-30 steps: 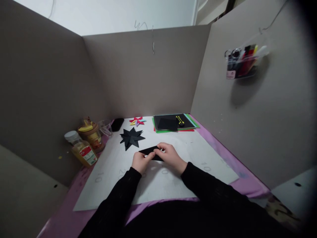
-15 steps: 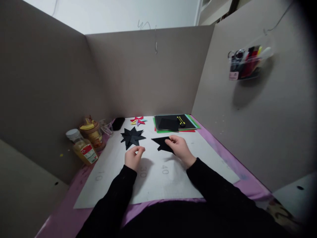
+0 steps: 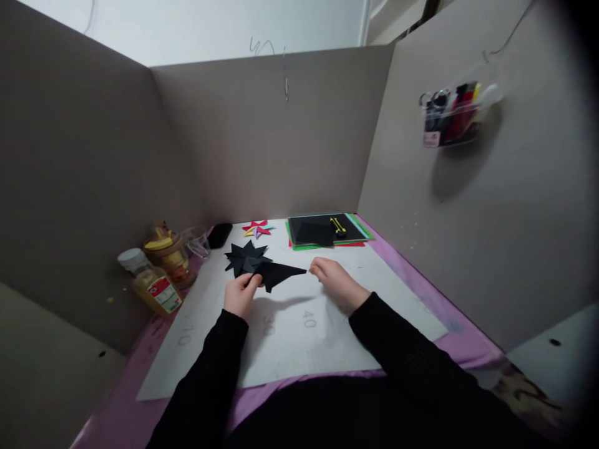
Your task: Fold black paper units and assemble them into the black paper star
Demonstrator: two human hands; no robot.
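Black folded paper [image 3: 279, 273], centre of the frame, is pinched at its left end between left thumb and fingers; half a second ago the right hand [image 3: 330, 277] had it. Long point now faces right. Right fingers are at that tip, contact can't be confirmed. Likely reading: left hand [image 3: 241, 297] took over support, freeing the right to work the point. Piece is flat, matte, crisp-edged, with a short tab below. Behind it, layered black paper star [image 3: 247, 253], spiky; further up, small multicoloured star [image 3: 258, 230]. White sheet [image 3: 290, 358] underneath, pencilled numbers.
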